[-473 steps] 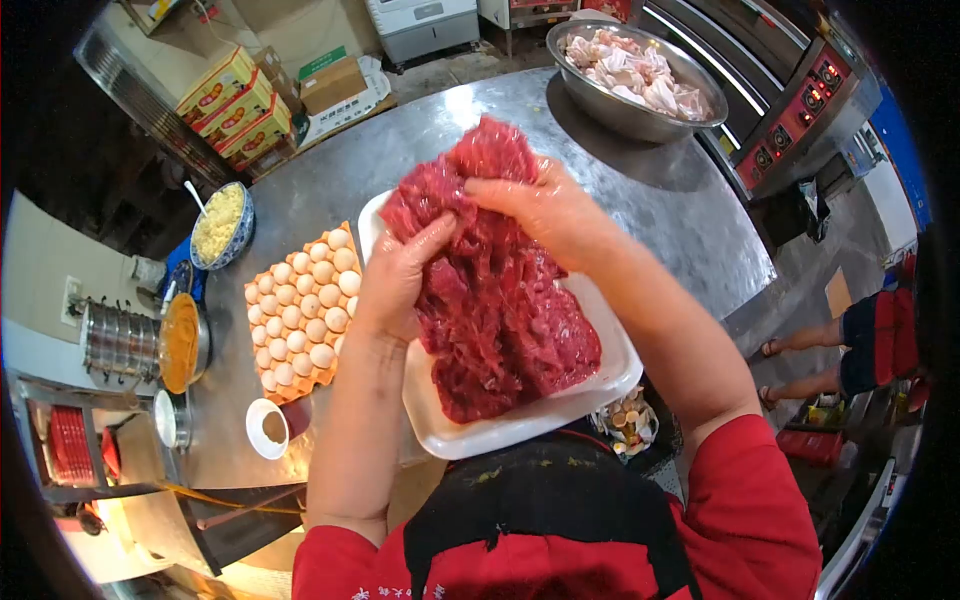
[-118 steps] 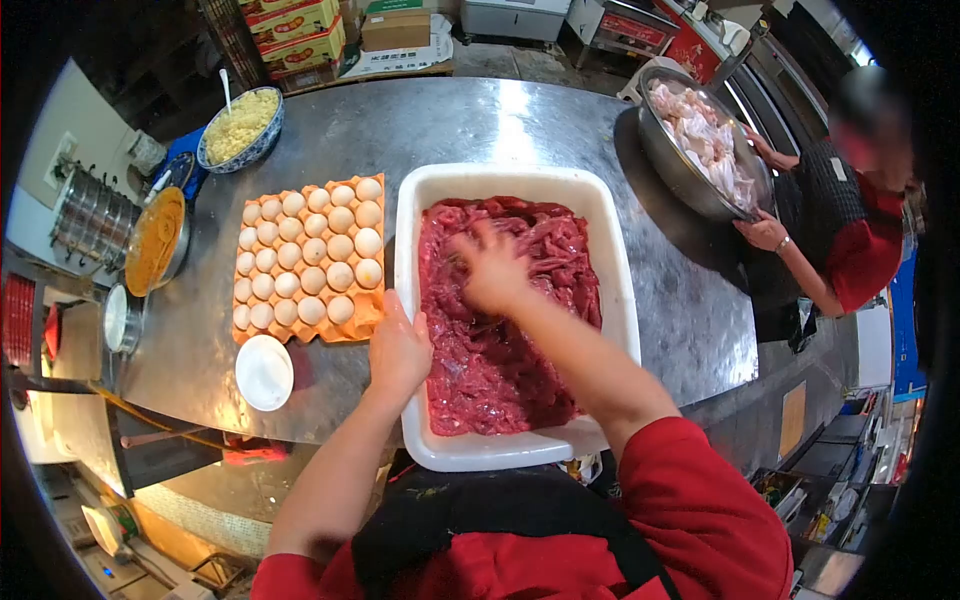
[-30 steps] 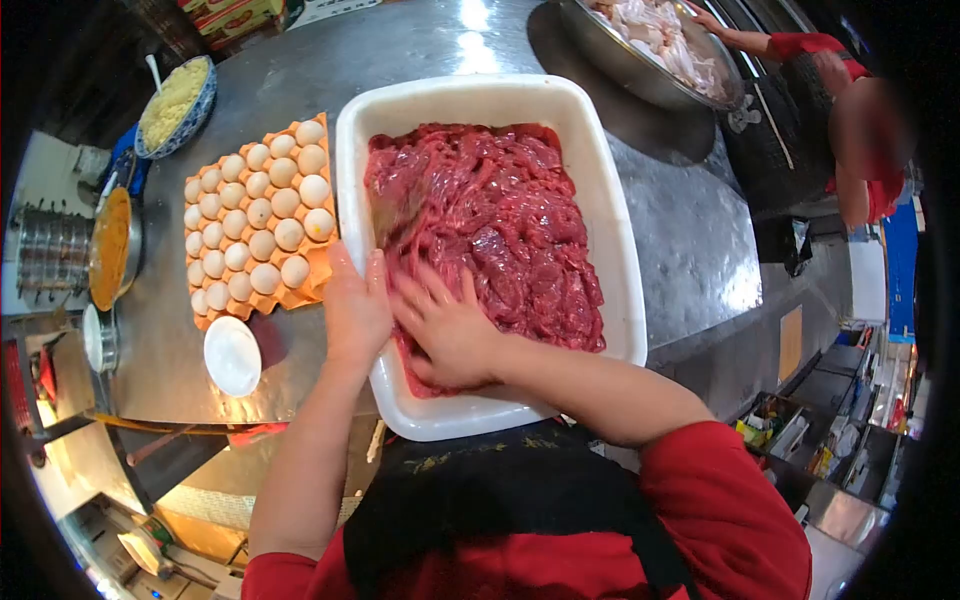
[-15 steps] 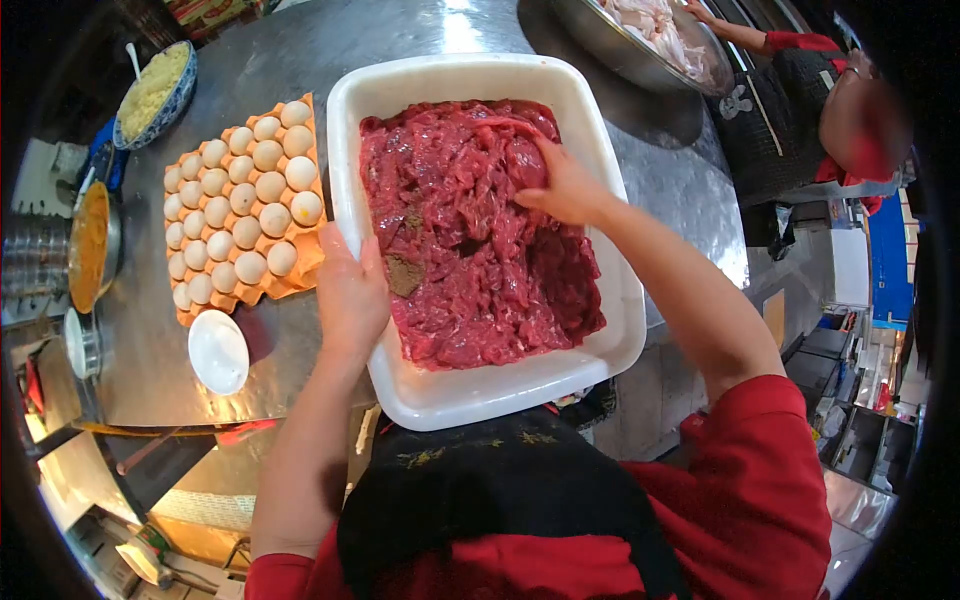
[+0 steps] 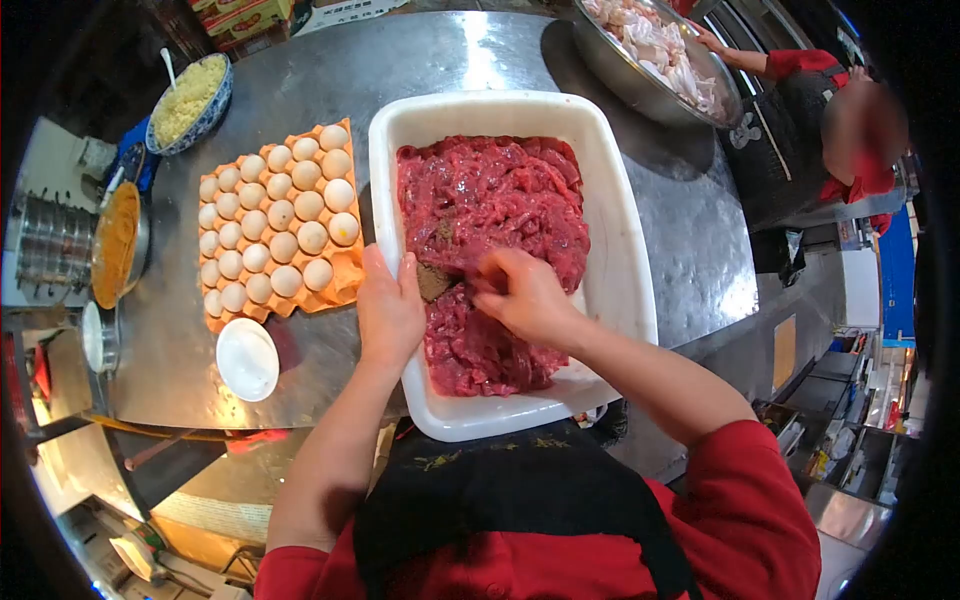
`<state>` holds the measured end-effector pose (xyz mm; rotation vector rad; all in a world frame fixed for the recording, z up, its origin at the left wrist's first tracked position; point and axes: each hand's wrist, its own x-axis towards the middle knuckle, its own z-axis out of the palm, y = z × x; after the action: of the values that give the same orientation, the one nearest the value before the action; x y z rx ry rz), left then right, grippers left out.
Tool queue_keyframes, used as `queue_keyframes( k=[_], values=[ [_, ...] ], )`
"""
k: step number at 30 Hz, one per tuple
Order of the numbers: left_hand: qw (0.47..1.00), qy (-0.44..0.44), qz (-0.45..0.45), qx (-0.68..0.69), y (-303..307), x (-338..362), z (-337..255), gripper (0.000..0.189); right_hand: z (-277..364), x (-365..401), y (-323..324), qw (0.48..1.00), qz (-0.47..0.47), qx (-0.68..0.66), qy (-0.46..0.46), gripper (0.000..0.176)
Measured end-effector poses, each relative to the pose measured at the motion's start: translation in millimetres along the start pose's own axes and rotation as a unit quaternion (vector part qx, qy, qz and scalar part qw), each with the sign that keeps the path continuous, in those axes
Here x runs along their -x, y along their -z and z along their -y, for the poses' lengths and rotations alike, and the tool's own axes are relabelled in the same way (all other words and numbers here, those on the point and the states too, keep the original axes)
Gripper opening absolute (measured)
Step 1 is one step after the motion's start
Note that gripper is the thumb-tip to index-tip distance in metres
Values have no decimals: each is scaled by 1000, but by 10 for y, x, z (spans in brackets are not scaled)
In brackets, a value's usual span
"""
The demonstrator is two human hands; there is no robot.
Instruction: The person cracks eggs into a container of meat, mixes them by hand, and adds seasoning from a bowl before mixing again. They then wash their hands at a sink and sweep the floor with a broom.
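Note:
A deep white plastic tub (image 5: 625,300) holds a mass of raw sliced red meat (image 5: 490,200). A heap of grey-brown ground spice (image 5: 433,282) sits on the meat near the left wall. My left hand (image 5: 392,312) grips the tub's left rim, thumb towards the inside, the other fingertips partly hidden. Over the middle of the meat, my right hand (image 5: 525,298) has its fingers curled into the slices beside the spice. Its fingertips are slightly blurred and partly covered by meat.
Left of the tub lies an orange tray of eggs (image 5: 282,225), with a small white bowl (image 5: 247,360) below it. A patterned bowl of minced yellowish food (image 5: 192,105) stands far left. At upper right, a co-worker's hand (image 5: 708,40) touches a large metal basin (image 5: 640,75).
My right hand has moved from the tub's upper right towards its centre, dragging meat leftward and baring some tub floor at lower right. My left hand stays at the rim. The view has shifted slightly.

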<state>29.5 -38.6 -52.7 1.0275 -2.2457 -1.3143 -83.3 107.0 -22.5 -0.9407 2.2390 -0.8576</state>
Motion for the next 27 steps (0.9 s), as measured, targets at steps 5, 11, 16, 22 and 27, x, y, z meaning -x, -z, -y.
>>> queue_keyframes(
  k=[5, 11, 16, 22, 27],
  values=[
    [997, -50, -26, -46, 20, 11, -17, 35, -2, -215, -615, 947, 12, 181, 265, 29],
    [999, -35, -21, -36, 31, 35, -76, 32, -620, 191, 63, 874, 239, 386, 176, 19],
    [999, -14, -14, -27, 18, 17, -71, 29, -963, -621, 794, 921, -20, 386, 44, 11],
    [998, -6, -21, -64, 19, 15, -96, 30, -336, -1334, 16, 958, -90, 269, -50, 49],
    [998, -41, -27, -50, -5, -2, 23, 31, -52, -305, -627, 932, -56, 303, 190, 51]
  ],
)
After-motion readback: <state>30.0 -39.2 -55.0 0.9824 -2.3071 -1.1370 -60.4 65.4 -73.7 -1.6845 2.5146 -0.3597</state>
